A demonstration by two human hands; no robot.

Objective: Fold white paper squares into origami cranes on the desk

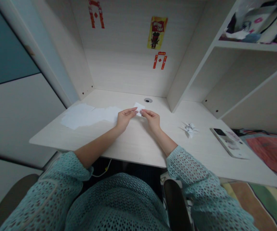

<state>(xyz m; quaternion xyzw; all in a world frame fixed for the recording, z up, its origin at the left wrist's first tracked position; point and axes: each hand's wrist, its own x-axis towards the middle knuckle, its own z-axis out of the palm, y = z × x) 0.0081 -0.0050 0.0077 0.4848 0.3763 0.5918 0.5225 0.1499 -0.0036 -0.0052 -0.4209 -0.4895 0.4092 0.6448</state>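
A small piece of white paper [139, 106] is held up between my two hands, over the middle of the desk. My left hand [124, 118] pinches its left edge between thumb and fingers. On the other side, my right hand [152, 119] grips the lower right part, with the fingertips of both hands close together. The paper looks folded, but the creases are too small to make out. To the left, several loose sheets of white paper [80, 115] lie spread out, reaching behind my left hand. Right of my right hand sits a cluster of folded paper shapes [190, 129] with pointed ends.
A white phone [228, 143] lies on the right of the desk [133, 147]. Behind my hands is a round cable hole [148, 100]. A vertical shelf panel [189, 73] rises at the back right. A chair armrest [177, 205] stands below the front edge.
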